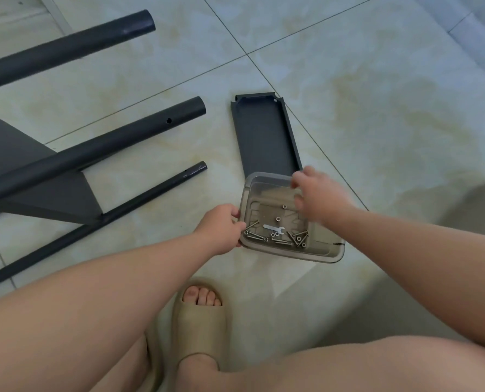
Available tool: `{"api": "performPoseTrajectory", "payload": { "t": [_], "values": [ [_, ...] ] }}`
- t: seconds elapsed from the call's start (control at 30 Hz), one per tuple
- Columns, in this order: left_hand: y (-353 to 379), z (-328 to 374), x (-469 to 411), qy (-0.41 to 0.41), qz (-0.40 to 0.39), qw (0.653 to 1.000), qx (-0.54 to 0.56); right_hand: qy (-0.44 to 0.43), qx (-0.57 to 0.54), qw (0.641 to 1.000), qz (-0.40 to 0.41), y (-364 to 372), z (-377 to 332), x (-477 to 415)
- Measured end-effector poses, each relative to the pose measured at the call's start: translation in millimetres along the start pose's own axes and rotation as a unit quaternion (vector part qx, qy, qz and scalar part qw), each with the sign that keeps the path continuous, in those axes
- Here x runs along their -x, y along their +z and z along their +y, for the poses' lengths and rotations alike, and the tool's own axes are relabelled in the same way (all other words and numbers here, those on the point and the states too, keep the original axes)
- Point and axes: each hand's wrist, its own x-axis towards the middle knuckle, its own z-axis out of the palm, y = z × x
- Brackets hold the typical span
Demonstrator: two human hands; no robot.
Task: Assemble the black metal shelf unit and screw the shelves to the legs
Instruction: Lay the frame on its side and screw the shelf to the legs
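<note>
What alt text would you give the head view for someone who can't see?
A person's left grip holds the left edge of a clear tray of bolts and a wrench on a tiled floor; the right grip, blurred, is over it. Black legs lie at left.

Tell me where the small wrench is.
In the head view, the small wrench lies inside the clear tray just below centre, among the bolts, right of the left hand holding the tray's edge.

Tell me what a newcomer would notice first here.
A clear tray of screws, centre, with the left hand holding its left edge and the right hand over its far side. Black legs lie on the floor at left, and a small black shelf lies just beyond the tray.
</note>
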Motion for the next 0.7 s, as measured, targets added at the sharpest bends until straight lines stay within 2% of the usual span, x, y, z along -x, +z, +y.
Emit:
{"api": "performPoseTrajectory", "payload": {
  "t": [0.13, 0.27, 0.5, 0.7],
  "values": [
    [-4, -2, -3, 0.017, -0.014, 1.0, -0.002, -0.09, -0.003, 0.993, -0.08, 17, -27, -4],
    [-7, -4, -7, 0.029, -0.032, 0.999, 0.012, -0.091, -0.046, 0.99, -0.101, 33, -37, -21],
    [-9, -9, -9, 0.041, -0.05, 0.997, 0.033, -0.13, -0.027, 0.975, -0.18, 72, -38, -41],
    [-10, -11, -12, 0.045, -0.055, 0.996, 0.047, -0.145, 0.019, 0.97, -0.195, 89, -40, -48]
  ]
}}
